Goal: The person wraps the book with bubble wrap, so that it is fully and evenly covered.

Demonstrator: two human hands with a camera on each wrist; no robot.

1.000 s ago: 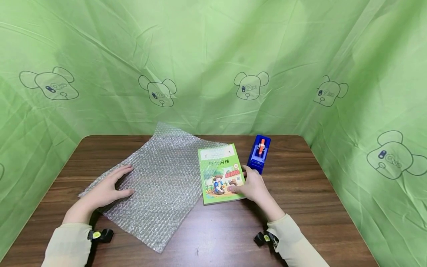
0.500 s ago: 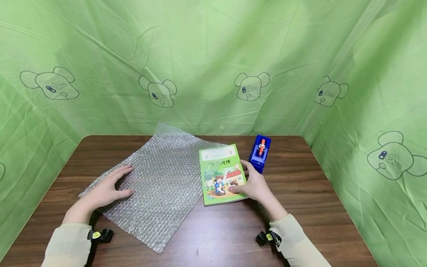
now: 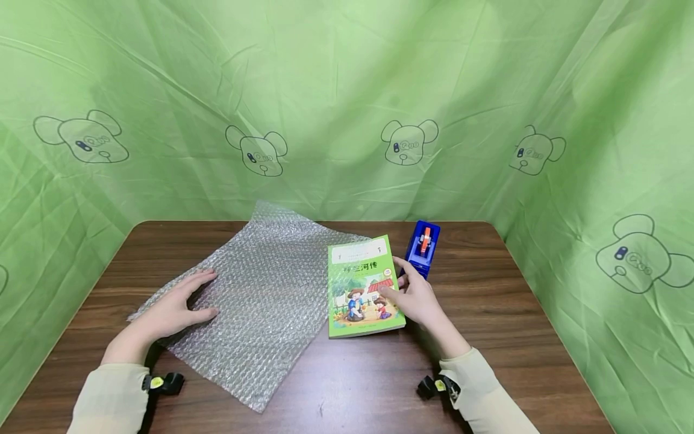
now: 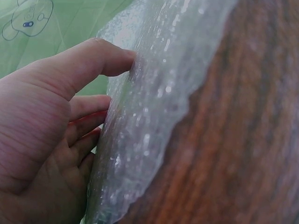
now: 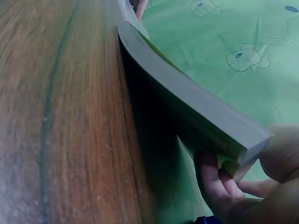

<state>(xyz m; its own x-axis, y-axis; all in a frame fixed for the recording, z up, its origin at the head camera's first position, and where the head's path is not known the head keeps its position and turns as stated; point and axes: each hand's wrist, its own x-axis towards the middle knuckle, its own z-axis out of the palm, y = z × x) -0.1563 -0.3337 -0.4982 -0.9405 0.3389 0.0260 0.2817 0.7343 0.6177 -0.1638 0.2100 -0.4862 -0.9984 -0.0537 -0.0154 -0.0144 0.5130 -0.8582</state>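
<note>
A green picture-covered book [image 3: 360, 295] lies right of the table's middle in the head view. My right hand [image 3: 420, 301] grips its right edge, thumb on the cover and fingers underneath. That edge is lifted off the table in the right wrist view, where the book's page block [image 5: 187, 95] looks slightly bent. A sheet of bubble wrap [image 3: 255, 295] spreads across the left and middle of the table, its right part close against the book. My left hand [image 3: 173, 307] rests at the sheet's left side, fingers loosely spread. The left wrist view has its thumb and fingertips touching the bubble wrap [image 4: 154, 102].
Behind the right hand stands a blue tape dispenser [image 3: 423, 247] with an orange roll holder. The brown wooden table [image 3: 504, 355] is enclosed by green cloth [image 3: 336, 72] at the back and both sides.
The book has shifted slightly right and toward me, its right edge rising. My right thumb now sits higher on the cover. The left hand and bubble wrap look unchanged.
</note>
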